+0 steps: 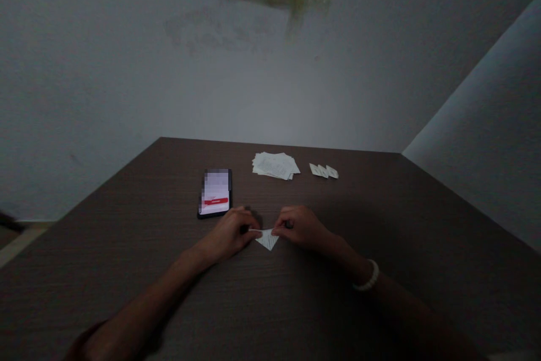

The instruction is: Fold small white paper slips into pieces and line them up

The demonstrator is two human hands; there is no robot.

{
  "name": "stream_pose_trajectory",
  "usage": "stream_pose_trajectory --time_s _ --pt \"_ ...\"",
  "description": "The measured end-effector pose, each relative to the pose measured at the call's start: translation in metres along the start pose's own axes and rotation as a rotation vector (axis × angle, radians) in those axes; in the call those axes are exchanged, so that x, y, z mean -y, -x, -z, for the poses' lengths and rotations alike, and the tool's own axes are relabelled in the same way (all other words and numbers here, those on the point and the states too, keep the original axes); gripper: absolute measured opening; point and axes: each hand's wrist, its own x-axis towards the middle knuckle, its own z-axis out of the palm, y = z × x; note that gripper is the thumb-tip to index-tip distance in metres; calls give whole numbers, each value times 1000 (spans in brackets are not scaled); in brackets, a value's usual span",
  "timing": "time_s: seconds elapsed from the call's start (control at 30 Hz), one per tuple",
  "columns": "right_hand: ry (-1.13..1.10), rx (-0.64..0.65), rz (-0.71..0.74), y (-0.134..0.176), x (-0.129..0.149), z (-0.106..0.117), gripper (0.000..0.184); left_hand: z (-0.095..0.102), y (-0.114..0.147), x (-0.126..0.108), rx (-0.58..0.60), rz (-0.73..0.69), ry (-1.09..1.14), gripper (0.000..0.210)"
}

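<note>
Between my hands is a small piece of printed paper (267,240), folded to a triangle whose point faces me. My left hand (236,231) pinches its left corner between thumb and fingers. At the opposite corner, my right hand (301,227) grips the paper the same way, and a pale beaded bracelet (372,275) circles that wrist. The fingers cover both upper corners. Just beyond my left hand lies a phone (215,192) with its screen lit.
A loose pile of printed paper pieces (275,165) lies toward the back of the dark brown table (262,304). To its right are several small folded papers (324,171), overlapping in a row. A grey wall (270,90) rises behind the table's far edge.
</note>
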Motion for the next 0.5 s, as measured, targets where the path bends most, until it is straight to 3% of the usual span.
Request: stream_pose_trajectory --time_s 0.17,0.4,0.5 --pt "120 -74 146 9 -5 -4 11 3 3 2 20 -111 -32 13" --pt "370 71 261 19 5 12 21 7 7 -8 100 -211 -291 26" --pt "375 97 227 23 11 18 20 12 9 -16 139 -200 -309 25"
